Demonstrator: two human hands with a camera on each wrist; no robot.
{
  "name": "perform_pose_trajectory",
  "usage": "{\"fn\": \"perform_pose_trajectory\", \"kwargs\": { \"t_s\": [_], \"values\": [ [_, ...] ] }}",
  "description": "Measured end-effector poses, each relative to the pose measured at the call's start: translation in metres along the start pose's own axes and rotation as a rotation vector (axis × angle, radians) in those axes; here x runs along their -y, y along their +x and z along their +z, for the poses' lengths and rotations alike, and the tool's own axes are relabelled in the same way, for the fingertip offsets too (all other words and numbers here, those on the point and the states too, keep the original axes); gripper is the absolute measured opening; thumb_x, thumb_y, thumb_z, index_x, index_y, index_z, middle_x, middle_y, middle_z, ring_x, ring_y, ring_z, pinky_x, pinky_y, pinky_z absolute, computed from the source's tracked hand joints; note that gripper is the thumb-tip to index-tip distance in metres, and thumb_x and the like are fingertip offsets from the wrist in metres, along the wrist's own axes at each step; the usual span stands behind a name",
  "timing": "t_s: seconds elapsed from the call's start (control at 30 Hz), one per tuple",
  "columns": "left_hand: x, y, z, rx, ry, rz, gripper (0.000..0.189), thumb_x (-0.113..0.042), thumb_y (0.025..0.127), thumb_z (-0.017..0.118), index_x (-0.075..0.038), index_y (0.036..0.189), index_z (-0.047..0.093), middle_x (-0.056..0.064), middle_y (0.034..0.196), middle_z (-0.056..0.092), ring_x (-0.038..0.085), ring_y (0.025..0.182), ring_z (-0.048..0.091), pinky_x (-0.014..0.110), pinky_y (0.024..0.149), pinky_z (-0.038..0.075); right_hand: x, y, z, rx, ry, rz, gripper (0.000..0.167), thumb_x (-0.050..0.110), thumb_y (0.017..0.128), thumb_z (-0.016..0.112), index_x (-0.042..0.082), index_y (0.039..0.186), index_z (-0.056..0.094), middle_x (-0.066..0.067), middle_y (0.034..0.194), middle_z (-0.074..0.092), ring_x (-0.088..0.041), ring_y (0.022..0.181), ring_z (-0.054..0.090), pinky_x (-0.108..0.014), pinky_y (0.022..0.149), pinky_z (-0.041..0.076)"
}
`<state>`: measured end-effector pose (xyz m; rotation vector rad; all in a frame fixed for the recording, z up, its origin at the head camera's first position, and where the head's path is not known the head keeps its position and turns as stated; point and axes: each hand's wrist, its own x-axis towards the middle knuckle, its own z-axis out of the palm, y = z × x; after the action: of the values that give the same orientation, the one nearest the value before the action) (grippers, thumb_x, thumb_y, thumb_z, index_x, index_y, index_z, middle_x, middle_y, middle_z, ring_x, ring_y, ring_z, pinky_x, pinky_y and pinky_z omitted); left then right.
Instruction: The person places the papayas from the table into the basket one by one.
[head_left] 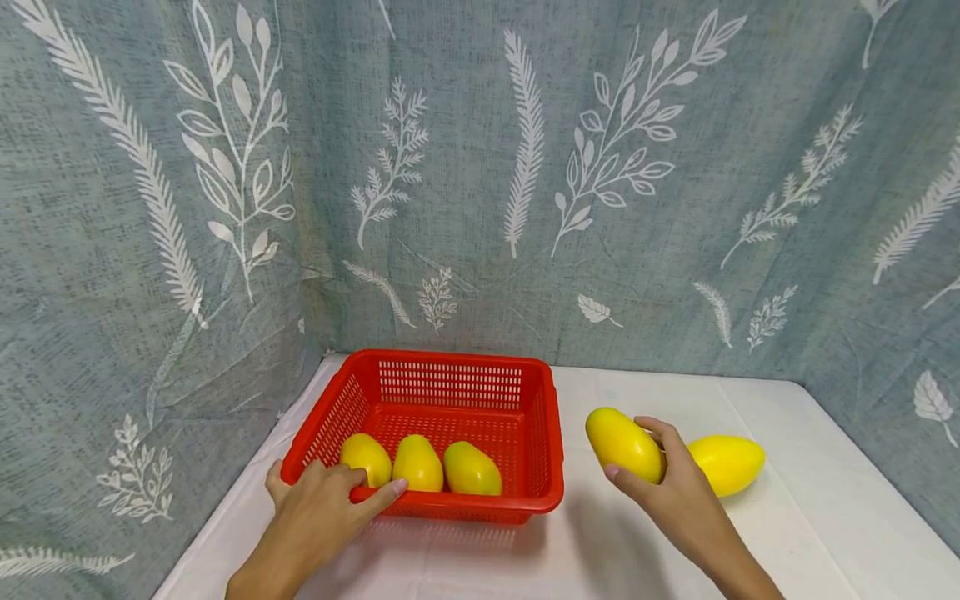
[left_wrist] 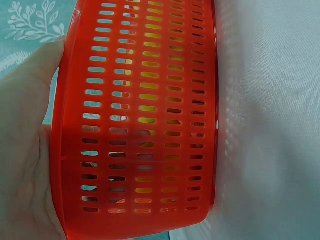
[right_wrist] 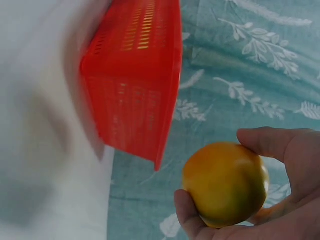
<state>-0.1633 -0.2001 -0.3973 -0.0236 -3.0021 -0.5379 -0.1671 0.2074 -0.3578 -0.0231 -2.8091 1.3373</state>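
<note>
A red plastic basket (head_left: 442,505) with slotted walls stands on the white-covered table, three yellow mangoes (head_left: 417,463) lying along its near side. My left hand (head_left: 318,508) grips the basket's near-left rim, its thumb along the front edge; the left wrist view shows that hand (left_wrist: 25,145) against the rim. To the right of the basket, my right hand (head_left: 678,492) holds a yellow mango (head_left: 624,443) above the table. Greenish patches show on this mango (right_wrist: 225,185) in the right wrist view. Just behind the right hand, another mango (head_left: 727,463) lies on the table.
A white cloth (head_left: 817,467) covers the table. Grey-green curtains (head_left: 465,167) with white leaf prints hang behind the table and along its left and right sides. The basket's back wall stands close to the rear curtain.
</note>
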Motion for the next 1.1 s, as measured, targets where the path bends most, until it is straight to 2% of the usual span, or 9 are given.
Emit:
{"fn": "perform_pose_trajectory", "kwargs": {
  "t_s": [0.37,0.7,1.1],
  "values": [
    [0.000,0.001,0.001,-0.008,-0.005,0.005,0.078,-0.080,0.092,0.058,-0.006,0.104,0.080,0.009,0.102,0.078,0.036,0.105,0.060,0.078,0.100,0.013,0.021,0.003,0.017,0.014,0.080,-0.025,0.081,0.047,0.092,0.081,0.019,0.157,0.041,-0.013,0.144,0.057,-0.025,0.112,0.061,-0.035,0.087,0.050],
    [0.001,0.001,0.001,-0.007,-0.006,0.002,0.077,-0.079,0.092,0.059,-0.006,0.105,0.081,0.009,0.103,0.078,0.036,0.105,0.060,0.078,0.101,0.013,0.039,0.011,0.038,0.032,0.150,-0.062,0.077,0.039,0.092,0.080,0.017,0.155,0.043,-0.013,0.141,0.059,-0.027,0.112,0.062,-0.040,0.093,0.055],
    [0.000,0.001,0.001,0.000,-0.013,0.001,0.075,-0.078,0.092,0.060,-0.007,0.104,0.081,0.008,0.101,0.078,0.036,0.105,0.059,0.078,0.101,0.012,0.054,0.022,0.065,0.060,0.207,-0.098,0.072,0.029,0.091,0.080,0.014,0.152,0.045,-0.012,0.137,0.059,-0.027,0.109,0.063,-0.044,0.089,0.060]
  ]
}}
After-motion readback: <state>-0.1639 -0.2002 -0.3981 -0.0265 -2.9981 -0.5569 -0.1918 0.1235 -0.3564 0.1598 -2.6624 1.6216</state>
